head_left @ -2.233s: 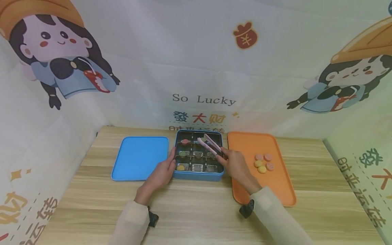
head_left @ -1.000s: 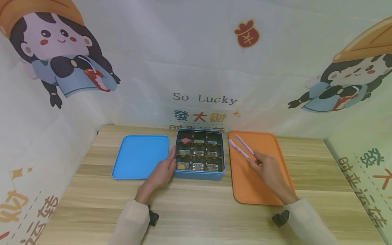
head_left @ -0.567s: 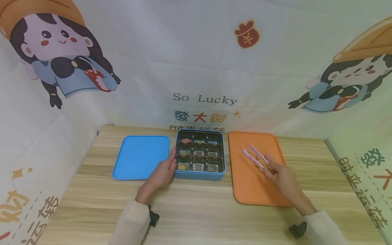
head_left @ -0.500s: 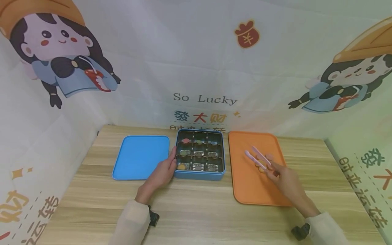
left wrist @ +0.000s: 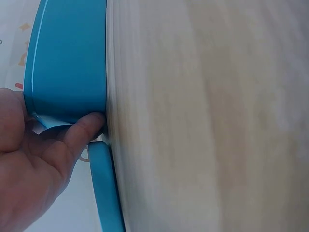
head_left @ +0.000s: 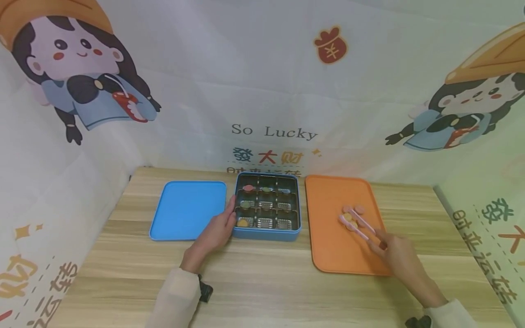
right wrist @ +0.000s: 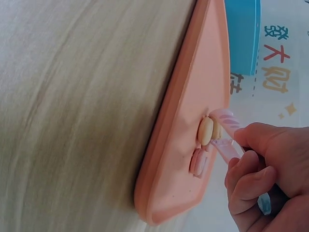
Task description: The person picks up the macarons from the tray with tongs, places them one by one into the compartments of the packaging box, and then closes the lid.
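Note:
My left hand [head_left: 216, 233] rests against the left side of a blue tin box [head_left: 266, 234], which holds a divided insert; in the left wrist view a fingertip touches the lower edge of the box. Small macarons lie in some compartments: a pink one [head_left: 248, 187], a green one [head_left: 245, 205] and a yellow one [head_left: 243, 223] in the left column, another green one in the back middle. My right hand [head_left: 399, 257] pinches pink tongs [head_left: 359, 232] over an orange tray [head_left: 332, 250]. Their tips straddle a yellow macaron [right wrist: 216, 129]; another yellow macaron [right wrist: 205, 130] sits beside it.
A flat blue lid [head_left: 188, 212] lies left of the box. Pink macarons [head_left: 359, 209] lie near the tongs on the tray. A printed cloth backdrop [head_left: 197, 91] stands behind the wooden table [head_left: 262, 282].
My right hand has carried the tongs from above the box rightward to the macarons on the tray, lowering their tips there. A green macaron now shows in the back middle compartment. My left hand stays put.

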Demonstrator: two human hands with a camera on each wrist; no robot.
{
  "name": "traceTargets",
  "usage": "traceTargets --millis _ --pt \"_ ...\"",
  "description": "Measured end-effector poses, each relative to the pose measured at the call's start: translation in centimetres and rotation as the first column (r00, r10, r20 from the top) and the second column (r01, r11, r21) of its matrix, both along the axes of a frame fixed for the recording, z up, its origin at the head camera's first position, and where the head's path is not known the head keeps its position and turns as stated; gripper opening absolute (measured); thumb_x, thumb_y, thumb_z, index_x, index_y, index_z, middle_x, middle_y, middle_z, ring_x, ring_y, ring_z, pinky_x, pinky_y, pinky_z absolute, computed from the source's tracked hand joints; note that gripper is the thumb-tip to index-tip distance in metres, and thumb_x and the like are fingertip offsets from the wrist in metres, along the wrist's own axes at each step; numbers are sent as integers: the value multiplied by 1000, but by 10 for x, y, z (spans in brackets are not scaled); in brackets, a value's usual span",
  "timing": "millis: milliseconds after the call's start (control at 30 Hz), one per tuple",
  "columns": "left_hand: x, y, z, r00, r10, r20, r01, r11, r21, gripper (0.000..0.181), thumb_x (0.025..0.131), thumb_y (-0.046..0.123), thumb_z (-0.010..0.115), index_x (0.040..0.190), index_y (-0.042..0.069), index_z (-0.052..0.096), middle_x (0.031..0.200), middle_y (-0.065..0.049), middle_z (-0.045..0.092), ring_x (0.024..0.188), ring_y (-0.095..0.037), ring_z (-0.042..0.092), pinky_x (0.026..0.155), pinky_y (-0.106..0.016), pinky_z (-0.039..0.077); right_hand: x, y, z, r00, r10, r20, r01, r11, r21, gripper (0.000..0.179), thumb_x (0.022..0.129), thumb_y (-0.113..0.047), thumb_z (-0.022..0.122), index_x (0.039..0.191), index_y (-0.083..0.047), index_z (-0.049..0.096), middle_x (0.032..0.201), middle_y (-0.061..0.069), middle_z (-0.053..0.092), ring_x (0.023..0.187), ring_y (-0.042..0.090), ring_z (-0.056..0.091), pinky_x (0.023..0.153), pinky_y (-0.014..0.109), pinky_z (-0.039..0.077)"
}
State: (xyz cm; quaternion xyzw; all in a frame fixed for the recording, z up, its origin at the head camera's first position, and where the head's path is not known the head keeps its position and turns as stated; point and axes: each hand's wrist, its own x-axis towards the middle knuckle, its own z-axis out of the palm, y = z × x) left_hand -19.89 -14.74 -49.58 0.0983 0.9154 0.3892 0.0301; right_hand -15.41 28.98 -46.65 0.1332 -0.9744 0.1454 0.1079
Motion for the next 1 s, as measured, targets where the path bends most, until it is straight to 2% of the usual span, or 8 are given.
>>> traceTargets --millis 133,267,400,500,567,733,867,1000 --pt "0 0 -1 1000 -8 -7 8 1000 8 52 98 22 31 145 10 12 141 -15 31 125 -28 37 99 -44 35 1 1 -1 1000 -8 16 8 1000 5 33 79 -17 67 103 6 64 53 -3 52 44 7 37 38 20 31" --pt "-1 1 -1 1000 -8 -3 8 1000 13 52 98 23 31 145 11 12 141 -14 30 125 -27 37 100 -43 35 1 0 -1 1000 -7 -22 8 1000 20 31 78 -15 69 101 5 65 53 -4 50 44 8 36 38 20 30" --pt "-1 1 -1 1000 0 3 0 1000 5 52 98 23 31 146 13 11 141 -14 31 120 -27 43 98 -44 37 -1 -4 -3 996 14 -84 -15 1000 -9 13 76 -13 70 83 -4 64 49 -7 45 42 6 33 37 20 27" --pt "-1 1 0 1000 -1 6 1 1000 0 53 98 23 30 146 13 10 141 -14 31 118 -26 45 97 -44 38 -4 -8 -5 991 19 -132 -25 999 -42 12 75 -12 71 76 -7 60 48 -8 42 41 4 31 37 19 27" --pt "-1 0 0 1000 -4 4 4 1000 -2 52 98 23 30 146 12 10 141 -14 30 121 -27 42 98 -44 37 -6 -11 -7 988 12 -154 -21 998 -59 11 74 -13 72 81 -7 64 49 -8 43 41 4 30 37 19 26" --pt "-1 -1 0 1000 -12 -1 12 1000 7 52 98 22 30 145 9 11 141 -16 30 120 -28 43 98 -45 36 -11 -22 -6 989 6 -151 -22 994 -108 25 75 -13 71 98 -4 68 50 -8 45 41 2 28 36 19 25" --pt "0 -1 1 1000 -11 2 11 1000 12 52 98 22 30 145 9 11 140 -16 32 122 -28 40 99 -44 36 -16 -31 -3 987 21 -162 -44 989 -140 20 75 -12 72 93 -5 68 52 -7 46 41 1 26 35 19 25" --pt "0 0 2 1000 -13 -1 13 1000 11 52 98 22 31 145 9 11 140 -16 32 124 -28 37 99 -43 36 -21 -42 0 983 34 -182 -63 986 -156 24 76 -13 71 97 -4 68 52 -8 46 41 1 26 35 18 24"
